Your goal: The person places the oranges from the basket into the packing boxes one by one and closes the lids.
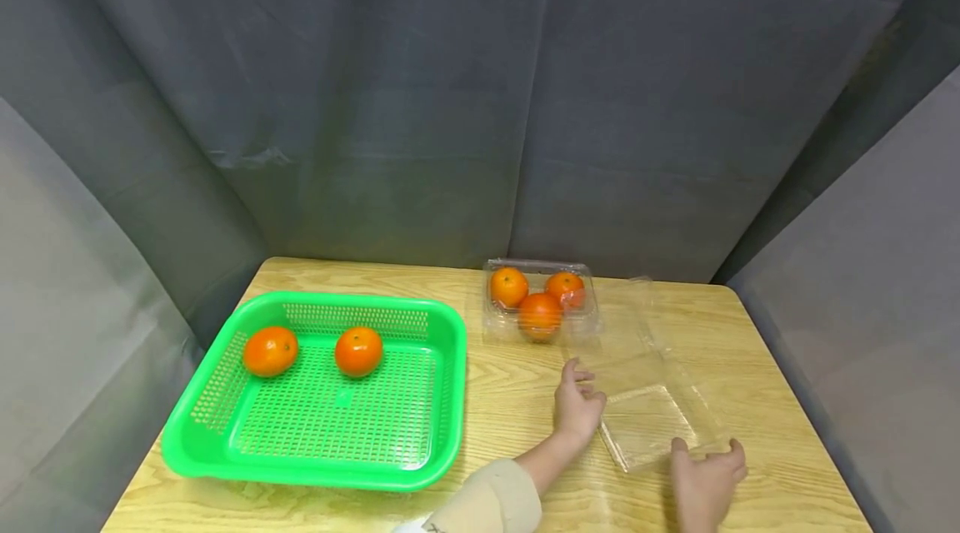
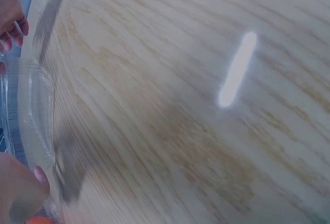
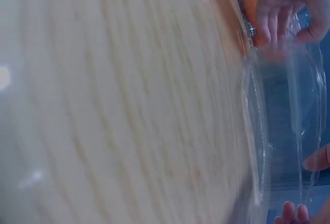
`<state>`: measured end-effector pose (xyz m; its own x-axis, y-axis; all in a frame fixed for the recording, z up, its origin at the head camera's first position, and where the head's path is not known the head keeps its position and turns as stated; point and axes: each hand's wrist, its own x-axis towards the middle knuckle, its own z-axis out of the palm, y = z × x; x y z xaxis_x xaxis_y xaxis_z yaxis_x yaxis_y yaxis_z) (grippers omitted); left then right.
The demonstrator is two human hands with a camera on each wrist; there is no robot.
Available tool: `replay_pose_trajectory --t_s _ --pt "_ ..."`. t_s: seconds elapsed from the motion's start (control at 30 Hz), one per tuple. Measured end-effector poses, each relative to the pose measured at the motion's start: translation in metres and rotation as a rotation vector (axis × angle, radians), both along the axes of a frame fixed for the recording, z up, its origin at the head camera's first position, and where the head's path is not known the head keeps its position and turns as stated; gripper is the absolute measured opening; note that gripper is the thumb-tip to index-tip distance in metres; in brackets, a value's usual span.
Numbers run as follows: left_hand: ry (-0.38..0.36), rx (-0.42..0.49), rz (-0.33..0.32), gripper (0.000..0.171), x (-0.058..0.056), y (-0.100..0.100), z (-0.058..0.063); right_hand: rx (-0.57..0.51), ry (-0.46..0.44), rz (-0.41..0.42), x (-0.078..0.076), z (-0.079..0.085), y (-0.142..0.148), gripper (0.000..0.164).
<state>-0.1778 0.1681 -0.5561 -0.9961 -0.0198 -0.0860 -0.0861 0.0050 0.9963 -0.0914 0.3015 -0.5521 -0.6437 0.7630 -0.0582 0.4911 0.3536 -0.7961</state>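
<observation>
An open clear plastic clamshell box point(image 1: 645, 425) is on the right half of the table, its lid folded back away from the person. My left hand point(image 1: 579, 408) pinches its left rim; in the right wrist view, that left hand point(image 3: 294, 10) has curled fingers and a thumb at the rim. At the near right corner, my right hand point(image 1: 705, 479) holds the box with thumb and fingers on either side of the edge. No fruit shows inside this box. Whether its base touches the table is unclear.
Behind stands another clear plastic box point(image 1: 486, 300) with three orange fruits point(image 1: 540, 316). A green perforated basket point(image 1: 315, 475) at left holds two more orange fruits point(image 1: 358, 351). The wooden table point(image 1: 510, 425) ends at grey cloth walls point(image 1: 420, 141).
</observation>
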Motion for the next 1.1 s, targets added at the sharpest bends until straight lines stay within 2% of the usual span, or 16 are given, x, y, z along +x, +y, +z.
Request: replay_pose_trajectory --t_s 0.37,0.6,0.8,1.1 --pt "0.009 -0.088 0.076 0.062 -0.001 -0.014 0.001 0.042 -0.071 0.109 -0.008 0.007 0.010 0.062" --pt "0.031 -0.107 0.126 0.055 -0.001 -0.025 0.002 0.104 -0.108 0.246 -0.013 0.011 0.012 0.044" --pt "-0.005 -0.140 0.154 0.052 -0.004 -0.034 0.005 0.156 -0.124 0.314 -0.018 0.012 0.009 0.036" --pt "-0.058 -0.157 0.199 0.048 -0.010 -0.048 0.007 0.154 -0.110 0.376 -0.022 0.011 -0.003 0.032"
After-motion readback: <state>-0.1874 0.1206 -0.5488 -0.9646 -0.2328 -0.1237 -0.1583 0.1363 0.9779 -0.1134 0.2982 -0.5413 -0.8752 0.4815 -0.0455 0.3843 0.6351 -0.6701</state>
